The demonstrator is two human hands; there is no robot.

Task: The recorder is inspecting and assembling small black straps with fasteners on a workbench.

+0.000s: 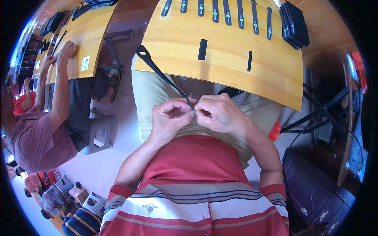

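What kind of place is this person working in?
Probably a small workshop for hand assembly. Both hands, left hand and right hand, pinch one end of a black strap over the lap; more black strips lie in a row on a wooden board, and a co-worker sits at a similar board.

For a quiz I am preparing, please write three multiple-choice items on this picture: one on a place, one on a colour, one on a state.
1. Where are both hands?
A. On the board
B. Over the lap, before the board
C. On the floor

2. What colour is the strap?
A. Black
B. White
C. Green

3. How is the strap held?
A. Lying free
B. One hand only
C. Pinched by both hands

Answers:
B: the left hand and right hand meet above the lap, nearer than the board.
A: the strap is black.
C: fingertips of both hands close on its near end.
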